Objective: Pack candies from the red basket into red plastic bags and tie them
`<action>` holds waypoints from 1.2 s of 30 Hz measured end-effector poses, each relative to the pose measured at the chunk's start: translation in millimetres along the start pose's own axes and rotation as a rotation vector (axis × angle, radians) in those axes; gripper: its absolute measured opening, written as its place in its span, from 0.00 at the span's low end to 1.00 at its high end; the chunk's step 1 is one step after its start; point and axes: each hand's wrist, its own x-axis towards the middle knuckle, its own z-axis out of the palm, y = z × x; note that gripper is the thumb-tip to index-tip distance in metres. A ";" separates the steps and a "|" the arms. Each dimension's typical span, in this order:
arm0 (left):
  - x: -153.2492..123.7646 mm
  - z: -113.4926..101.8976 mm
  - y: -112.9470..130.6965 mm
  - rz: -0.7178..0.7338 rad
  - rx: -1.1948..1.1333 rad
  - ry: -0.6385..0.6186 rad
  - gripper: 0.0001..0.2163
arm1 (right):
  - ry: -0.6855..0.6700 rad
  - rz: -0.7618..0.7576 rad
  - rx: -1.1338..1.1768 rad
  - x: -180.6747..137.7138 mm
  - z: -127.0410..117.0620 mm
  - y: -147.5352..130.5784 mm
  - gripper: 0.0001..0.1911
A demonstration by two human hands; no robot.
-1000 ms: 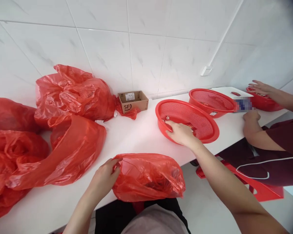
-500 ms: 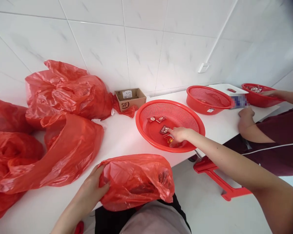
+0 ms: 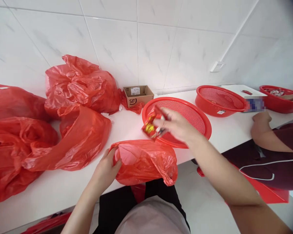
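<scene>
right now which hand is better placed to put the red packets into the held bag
Probably the right hand: it holds the red packets, close to the held bag. The left hand is occupied gripping that bag's edge.

single head view: faces forward and down across the table (image 3: pixel 128 128) toward the tiled wall (image 3: pixel 112 42); left hand (image 3: pixel 109 166) and right hand (image 3: pixel 177 125) near.

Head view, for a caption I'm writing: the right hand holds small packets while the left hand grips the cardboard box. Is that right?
Not quite: the head view shows the left hand gripping the red plastic bag, not the cardboard box. The right hand does hold small packets.
</scene>
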 end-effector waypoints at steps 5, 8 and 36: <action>-0.5 2.4 7.2 0.126 -0.081 -0.107 0.22 | -0.267 -0.016 -0.097 -18.8 89.4 18.4 0.15; -5.2 -6.0 1.8 0.028 0.108 -0.118 0.29 | -0.219 0.122 -0.529 -18.6 85.3 51.4 0.16; -25.7 -8.3 -12.7 -0.225 -0.326 0.357 0.26 | -0.332 0.639 -1.221 29.8 -98.3 83.1 0.31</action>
